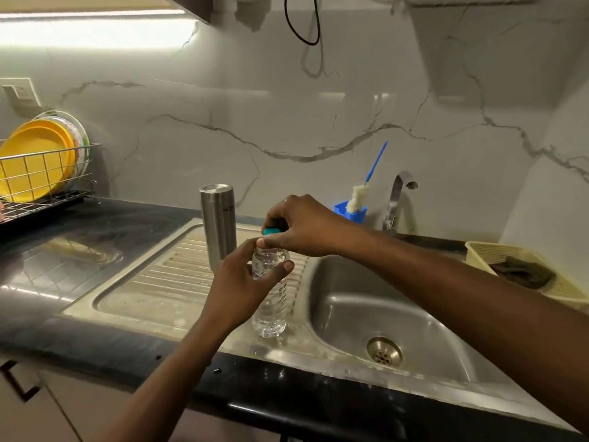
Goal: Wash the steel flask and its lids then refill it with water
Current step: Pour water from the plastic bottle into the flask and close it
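Flask: the steel flask (218, 224) stands upright at the back of the drainboard (153, 282), just above the middle of the frame, with its lid (214, 187) on.
Left hand: we grip the shoulder of a clear plastic bottle (271, 301), which stands on the drainboard in front of the flask.
Right hand: our fingers close around the bottle's teal cap (271, 231) from above.
Washing: no water runs from the tap (400, 193), and the bottle brush (360, 196) sits in its blue holder. We cannot tell whether the flask is already washed.
Stage, as we judge it: we are working the cap of the water bottle, which suggests the refill.
Left to do: the flask is closed, so we must take its lid off, pour in the water and close it again.
Sink: the basin (344, 282), right of centre, holds nothing.
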`<state>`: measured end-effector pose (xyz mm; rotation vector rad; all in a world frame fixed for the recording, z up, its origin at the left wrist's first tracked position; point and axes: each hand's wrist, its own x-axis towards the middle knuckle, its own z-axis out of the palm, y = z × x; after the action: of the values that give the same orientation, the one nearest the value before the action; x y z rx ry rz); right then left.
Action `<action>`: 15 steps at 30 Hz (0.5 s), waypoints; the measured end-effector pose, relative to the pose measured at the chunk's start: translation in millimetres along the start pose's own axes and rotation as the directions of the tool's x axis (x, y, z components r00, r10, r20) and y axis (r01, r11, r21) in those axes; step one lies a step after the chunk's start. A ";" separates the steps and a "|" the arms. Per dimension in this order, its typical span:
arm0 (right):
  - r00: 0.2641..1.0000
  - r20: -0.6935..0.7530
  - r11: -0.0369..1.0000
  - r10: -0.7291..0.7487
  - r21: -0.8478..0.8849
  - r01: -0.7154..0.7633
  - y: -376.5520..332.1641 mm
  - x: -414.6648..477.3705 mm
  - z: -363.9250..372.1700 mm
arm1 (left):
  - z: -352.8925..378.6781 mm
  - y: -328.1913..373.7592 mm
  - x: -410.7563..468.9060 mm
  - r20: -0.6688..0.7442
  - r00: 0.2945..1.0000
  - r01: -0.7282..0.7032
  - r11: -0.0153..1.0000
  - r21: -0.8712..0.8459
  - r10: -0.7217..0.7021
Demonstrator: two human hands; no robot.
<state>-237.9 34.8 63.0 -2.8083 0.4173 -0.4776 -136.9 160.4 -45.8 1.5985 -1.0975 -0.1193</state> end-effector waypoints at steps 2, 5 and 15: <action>1.000 0.008 1.000 -0.010 -0.001 0.010 -0.5 1.9 -0.1 | 0.3 -1.0 -0.3 -0.002 1.000 0.000 1.000 -0.010 0.000; 1.000 -0.004 0.998 0.017 -0.056 -0.017 -1.2 6.4 -3.5 | 0.9 -1.2 -0.3 -0.004 1.000 0.007 0.999 -0.037 -0.008; 0.980 0.173 0.982 -0.095 -0.147 0.121 -1.7 19.8 -22.1 | -2.1 -2.1 2.4 0.024 1.000 -0.002 0.999 -0.051 0.004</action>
<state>-227.4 25.4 89.2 -3.0061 0.2790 -0.2398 -133.2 160.1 -45.6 1.5534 -1.1069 -0.1636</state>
